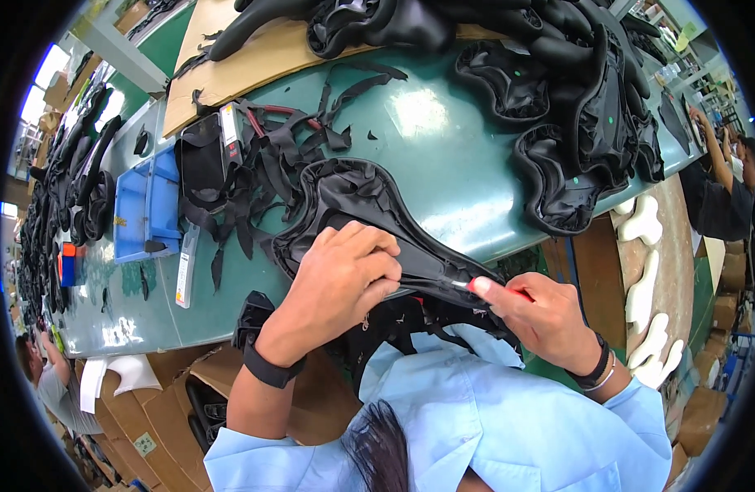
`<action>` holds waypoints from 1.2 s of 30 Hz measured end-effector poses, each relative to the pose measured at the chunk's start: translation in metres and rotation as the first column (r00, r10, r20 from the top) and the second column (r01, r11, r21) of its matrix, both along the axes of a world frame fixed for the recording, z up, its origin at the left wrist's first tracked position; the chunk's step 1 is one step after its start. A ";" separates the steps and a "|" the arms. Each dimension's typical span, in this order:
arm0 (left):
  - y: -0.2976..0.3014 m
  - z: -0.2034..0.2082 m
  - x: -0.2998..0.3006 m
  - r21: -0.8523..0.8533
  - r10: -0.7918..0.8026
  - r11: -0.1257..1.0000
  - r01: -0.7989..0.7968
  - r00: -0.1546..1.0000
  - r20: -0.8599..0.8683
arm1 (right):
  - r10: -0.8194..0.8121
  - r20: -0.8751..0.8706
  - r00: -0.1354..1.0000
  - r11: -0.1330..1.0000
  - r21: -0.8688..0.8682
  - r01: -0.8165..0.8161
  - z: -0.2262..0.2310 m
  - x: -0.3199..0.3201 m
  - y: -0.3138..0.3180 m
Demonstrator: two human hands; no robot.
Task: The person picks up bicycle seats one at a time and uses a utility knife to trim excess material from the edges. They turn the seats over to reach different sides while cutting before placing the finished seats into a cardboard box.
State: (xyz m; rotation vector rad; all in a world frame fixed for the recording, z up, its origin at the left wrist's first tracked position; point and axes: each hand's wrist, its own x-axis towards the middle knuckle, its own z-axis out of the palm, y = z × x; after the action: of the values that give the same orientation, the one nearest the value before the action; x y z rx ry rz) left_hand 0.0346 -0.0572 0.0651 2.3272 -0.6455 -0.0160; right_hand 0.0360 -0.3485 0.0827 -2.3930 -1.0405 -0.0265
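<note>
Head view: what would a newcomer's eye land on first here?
At centre, the left hand presses on a black saddle cover lying upside down at the near edge of the green table, while the right hand works a red-handled tool along its narrow end. More black covers are heaped at upper right.
</note>
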 end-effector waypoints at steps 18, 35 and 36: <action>-0.006 -0.009 -0.003 -0.074 0.140 0.987 -0.140 0.990 0.001 | 0.266 -0.007 0.964 0.789 -0.574 -0.221 0.063 0.036 0.002; -0.027 -0.002 0.087 0.042 -0.086 0.995 0.094 0.982 -0.167 | -0.028 -0.915 0.403 0.743 0.250 0.620 -0.007 -0.008 0.031; -0.026 -0.003 0.088 -0.037 -0.070 0.997 0.063 0.970 -0.235 | -0.055 -0.920 0.388 0.749 0.219 0.626 -0.006 -0.006 0.034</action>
State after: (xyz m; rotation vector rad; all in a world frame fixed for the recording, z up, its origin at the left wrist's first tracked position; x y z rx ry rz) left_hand 0.1225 -0.0829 0.0617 2.2297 -0.5978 -0.3077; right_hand 0.0297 -0.3149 0.0765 -1.6121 0.0606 0.6308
